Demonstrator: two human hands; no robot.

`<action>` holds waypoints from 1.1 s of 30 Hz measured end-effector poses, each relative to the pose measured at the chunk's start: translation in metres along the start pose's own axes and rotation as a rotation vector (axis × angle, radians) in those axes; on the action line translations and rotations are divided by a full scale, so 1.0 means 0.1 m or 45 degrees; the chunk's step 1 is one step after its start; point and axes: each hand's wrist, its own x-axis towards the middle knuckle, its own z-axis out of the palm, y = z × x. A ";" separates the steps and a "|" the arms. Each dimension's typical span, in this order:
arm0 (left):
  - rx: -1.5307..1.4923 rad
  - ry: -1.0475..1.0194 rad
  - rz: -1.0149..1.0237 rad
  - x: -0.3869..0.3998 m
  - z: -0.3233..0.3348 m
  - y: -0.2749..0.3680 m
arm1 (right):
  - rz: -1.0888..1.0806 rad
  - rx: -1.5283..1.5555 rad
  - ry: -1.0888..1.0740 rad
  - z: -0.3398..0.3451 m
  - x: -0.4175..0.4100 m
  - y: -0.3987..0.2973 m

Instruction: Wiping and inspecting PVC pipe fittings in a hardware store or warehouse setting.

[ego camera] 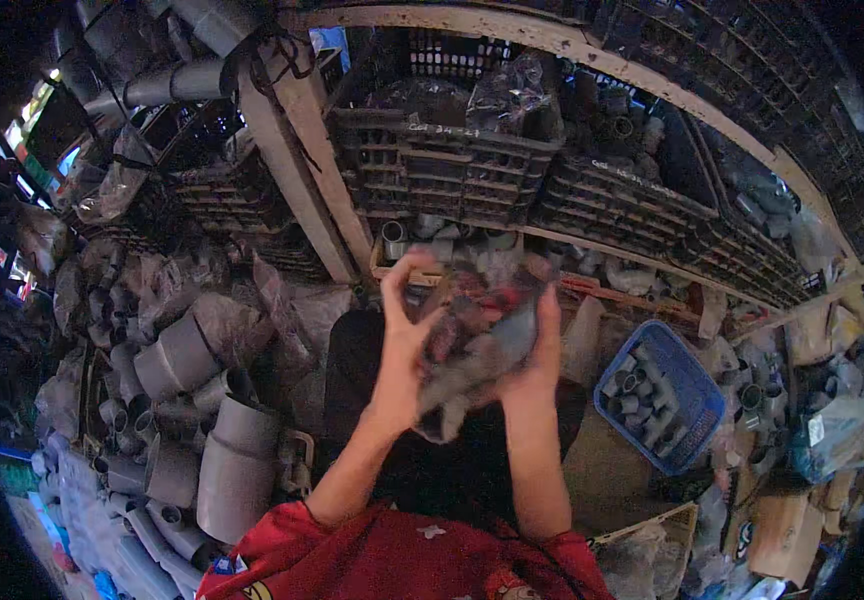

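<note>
Between my two hands is a blurred bundle [481, 337], grey with dark red patches, which looks like a plastic bag of small parts; motion blur hides its details. My left hand [402, 341] grips its left side, thumb and fingers spread around it. On the opposite side, my right hand [537, 367] presses against the bundle, its fingertips blurred. The bundle is held up in front of me, above my dark-clothed lap [447, 472]. Beyond it, a shallow crate [406, 275] with grey pipe fittings sits under the shelf.
A blue plastic basket [603, 401] of grey pipe fittings stands to the right. Large grey pipe couplings [237, 469] are heaped at left. Black plastic crates [439, 169] fill the shelf ahead, beside a wooden post [297, 165]. A cardboard box [781, 532] lies at lower right.
</note>
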 end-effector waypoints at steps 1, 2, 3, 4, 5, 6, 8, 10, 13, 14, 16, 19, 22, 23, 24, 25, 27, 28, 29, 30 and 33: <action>-0.129 0.034 -0.004 0.01 0.08 -0.03 | 0.019 0.015 -0.002 0.17 -0.06 0.03; 0.066 -0.017 0.089 0.01 0.06 0.01 | 0.037 0.029 -0.004 0.26 -0.10 0.05; 0.255 -0.075 0.184 0.06 0.06 0.09 | 0.027 0.030 -0.001 0.24 -0.09 0.07; 0.249 -0.082 0.189 0.06 0.09 0.08 | 0.046 0.148 -0.039 0.19 -0.08 0.09; 0.026 -0.009 0.174 0.05 0.12 0.07 | 0.064 0.265 -0.077 0.14 -0.08 0.12; -0.185 0.074 0.149 0.04 0.12 0.07 | 0.034 0.204 -0.045 0.13 -0.10 0.16; -0.142 0.099 0.010 0.06 0.07 0.16 | -0.149 -0.143 0.059 0.19 -0.15 0.21; -0.037 0.169 -0.065 0.09 0.07 0.15 | -0.417 -0.611 0.196 0.18 -0.14 0.18; -0.133 0.536 -0.320 -0.05 0.07 0.10 | -0.606 -1.036 0.088 0.21 -0.15 0.08; -0.172 0.620 -0.338 0.00 0.02 0.10 | -0.605 -1.034 0.084 0.20 -0.16 0.02; -0.559 0.754 -0.556 0.10 -0.14 0.01 | -0.467 -0.931 -0.179 0.14 -0.19 -0.13; -1.229 0.579 -0.426 0.05 -0.26 -0.08 | -0.656 -1.109 -0.283 0.11 -0.14 -0.22; -1.064 -0.011 0.004 0.23 -0.26 0.12 | -0.441 -1.329 -0.508 0.15 -0.10 -0.26; -0.499 -0.265 0.143 0.33 -0.26 0.19 | -0.435 -1.328 -0.512 0.21 -0.10 -0.27; -0.198 -0.290 0.210 0.34 -0.28 0.09 | -0.411 -1.221 -0.409 0.29 -0.12 -0.31; -0.203 -0.296 0.212 0.33 -0.24 0.04 | -0.386 -1.113 -0.307 0.33 -0.14 -0.32; -0.484 -0.053 0.091 0.27 -0.15 -0.02 | -0.299 -0.969 -0.167 0.20 -0.06 -0.23; -0.042 -0.019 0.294 0.29 -0.19 -0.07 | -0.210 -0.822 -0.033 0.16 -0.04 -0.20; -0.043 -0.021 0.294 0.27 -0.17 -0.08 | -0.210 -0.821 -0.031 0.13 -0.03 -0.20; -0.101 0.131 0.221 0.25 -0.13 -0.05 | -0.003 -0.538 -0.015 0.14 -0.01 -0.21; -0.136 0.377 0.042 0.23 -0.15 0.02 | 0.220 -0.446 -0.090 0.02 -0.03 -0.13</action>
